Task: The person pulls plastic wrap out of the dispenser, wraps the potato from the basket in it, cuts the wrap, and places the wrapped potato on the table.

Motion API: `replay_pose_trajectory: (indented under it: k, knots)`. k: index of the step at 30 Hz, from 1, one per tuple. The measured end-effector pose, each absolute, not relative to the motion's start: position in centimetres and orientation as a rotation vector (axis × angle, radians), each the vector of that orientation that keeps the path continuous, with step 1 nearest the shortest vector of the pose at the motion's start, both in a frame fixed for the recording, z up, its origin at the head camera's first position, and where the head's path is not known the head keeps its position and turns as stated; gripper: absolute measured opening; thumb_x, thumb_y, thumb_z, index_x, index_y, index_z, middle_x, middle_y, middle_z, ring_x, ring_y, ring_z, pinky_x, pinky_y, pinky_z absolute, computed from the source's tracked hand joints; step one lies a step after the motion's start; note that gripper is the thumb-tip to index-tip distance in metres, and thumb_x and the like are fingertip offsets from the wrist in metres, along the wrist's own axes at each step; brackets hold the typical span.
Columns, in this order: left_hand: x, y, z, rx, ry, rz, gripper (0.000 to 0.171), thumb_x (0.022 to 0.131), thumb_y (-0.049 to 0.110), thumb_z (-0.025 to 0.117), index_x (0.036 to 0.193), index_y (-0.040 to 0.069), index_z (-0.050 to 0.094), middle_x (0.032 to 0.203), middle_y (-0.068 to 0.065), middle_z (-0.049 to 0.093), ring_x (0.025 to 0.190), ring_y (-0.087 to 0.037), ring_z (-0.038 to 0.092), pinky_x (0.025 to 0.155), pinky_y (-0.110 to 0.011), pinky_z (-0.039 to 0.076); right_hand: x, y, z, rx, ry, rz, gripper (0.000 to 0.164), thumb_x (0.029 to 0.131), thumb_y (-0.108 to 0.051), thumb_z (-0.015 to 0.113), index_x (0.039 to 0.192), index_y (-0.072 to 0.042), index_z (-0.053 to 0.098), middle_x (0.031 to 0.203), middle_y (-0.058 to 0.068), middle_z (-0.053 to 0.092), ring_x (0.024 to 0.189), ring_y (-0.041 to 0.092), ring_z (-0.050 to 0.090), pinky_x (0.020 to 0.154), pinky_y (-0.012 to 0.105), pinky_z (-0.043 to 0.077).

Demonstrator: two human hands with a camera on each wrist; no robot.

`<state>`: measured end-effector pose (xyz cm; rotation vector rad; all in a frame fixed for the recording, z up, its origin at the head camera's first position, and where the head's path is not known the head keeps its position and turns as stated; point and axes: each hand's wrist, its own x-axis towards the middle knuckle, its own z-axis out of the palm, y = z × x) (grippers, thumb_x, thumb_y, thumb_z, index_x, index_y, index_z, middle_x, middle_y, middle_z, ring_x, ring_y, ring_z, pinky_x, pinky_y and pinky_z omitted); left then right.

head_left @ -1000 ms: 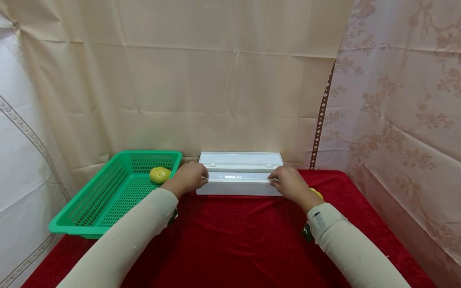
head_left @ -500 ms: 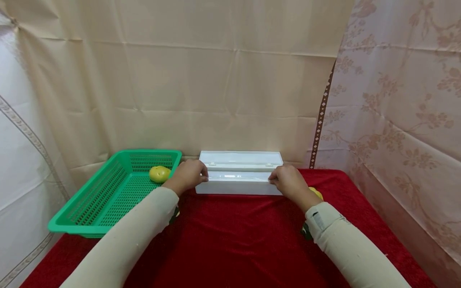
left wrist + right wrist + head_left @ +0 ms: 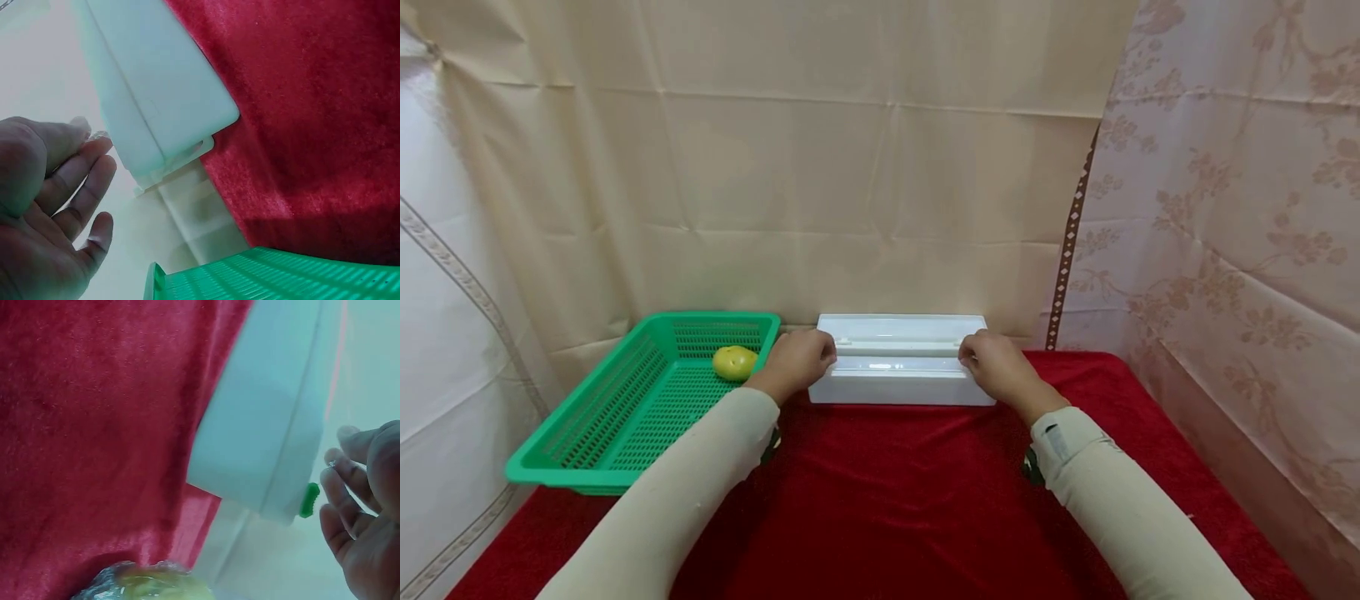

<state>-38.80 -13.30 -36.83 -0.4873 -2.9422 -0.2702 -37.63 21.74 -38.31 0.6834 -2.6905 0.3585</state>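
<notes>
- White box (image 3: 901, 392): it sits at the far side of the red cloth (image 3: 887, 500), lengthwise across the person's front, with its lid (image 3: 901, 325) tipped back toward the curtain.
- The left hand (image 3: 802, 360) is over the box's left end and the right hand (image 3: 997, 367) over its right end, so the middle of the box lies between them, well apart from each.
- Both hands are in a pinch. In the left wrist view, thumb and forefinger meet on a glint of clear film (image 3: 99, 135); in the right wrist view, a similar glint shows at the fingertips. The film is so clear that I cannot tell how far it spans between the hands.
- The step in hand looks like managing the film's free edge at its two corners. Done well, I think, that means a light pinch at the very corners, both hands at one height, and an even pull so the sheet comes off straight.
- Slack on one side would likely let the film fold and cling to itself; a hard tug could slide the box on the cloth.
- The green tab (image 3: 309, 500) at the box's right end is just beside the right fingers, so that hand should give it room.
- The green basket (image 3: 561, 478), with a potato (image 3: 734, 363) inside, stands near the left hand and narrows any sideways move there.
</notes>
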Motion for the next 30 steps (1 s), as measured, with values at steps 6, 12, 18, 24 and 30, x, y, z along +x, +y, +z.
replay_pose_trajectory:
  k: [6, 12, 18, 24, 30]
  knots:
    - [-39.3, -13.1, -36.9, -0.474, -2.881, -0.272, 0.009, 0.1, 0.019, 0.066, 0.098, 0.016, 0.073, 0.089, 0.0, 0.072, 0.081, -0.018, 0.063, 0.077, -0.037, 0.054, -38.2, 21.7, -38.9, 0.603, -2.703, 0.302, 0.008, 0.097, -0.01, 0.067, 0.105, -0.011, 0.064, 0.088, 0.005, 0.071, 0.079, 0.024, 0.063, 0.076, 0.043, 0.054]
    - [-39.7, -13.2, -37.1, -0.573, -2.833, -0.299, 0.012, 0.099, 0.009, 0.063, 0.104, 0.018, 0.07, 0.094, -0.003, 0.075, 0.083, -0.021, 0.065, 0.074, -0.037, 0.054, -38.8, 22.0, -39.4, 0.725, -2.641, 0.287, 0.014, 0.095, -0.002, 0.065, 0.096, -0.017, 0.062, 0.085, 0.0, 0.066, 0.078, 0.019, 0.06, 0.072, 0.037, 0.052]
    - [-40.0, -13.3, -37.1, -0.689, -2.871, -0.342, 0.023, 0.095, 0.004, 0.06, 0.103, 0.013, 0.079, 0.103, -0.003, 0.077, 0.097, -0.02, 0.068, 0.088, -0.037, 0.056, -39.0, 22.5, -39.6, 0.856, -2.587, 0.236, 0.023, 0.09, 0.006, 0.061, 0.091, -0.017, 0.066, 0.089, 0.001, 0.067, 0.084, 0.022, 0.062, 0.074, 0.039, 0.053]
    - [-40.0, -13.3, -36.8, -0.645, -2.917, -0.346, 0.009, 0.093, 0.013, 0.073, 0.099, 0.016, 0.078, 0.097, 0.0, 0.076, 0.09, -0.017, 0.067, 0.081, -0.035, 0.056, -39.4, 22.9, -39.5, 0.79, -2.684, 0.354, 0.016, 0.087, 0.001, 0.064, 0.096, -0.012, 0.065, 0.093, 0.002, 0.067, 0.088, 0.021, 0.061, 0.082, 0.04, 0.053]
    - [-40.0, -13.2, -36.6, -0.499, -2.905, -0.322, 0.021, 0.093, 0.019, 0.077, 0.113, 0.019, 0.073, 0.1, 0.002, 0.076, 0.09, -0.018, 0.067, 0.082, -0.037, 0.055, -39.3, 23.1, -39.0, 0.759, -2.673, 0.425, 0.02, 0.089, 0.003, 0.065, 0.106, -0.006, 0.066, 0.094, 0.006, 0.068, 0.087, 0.022, 0.064, 0.081, 0.041, 0.055]
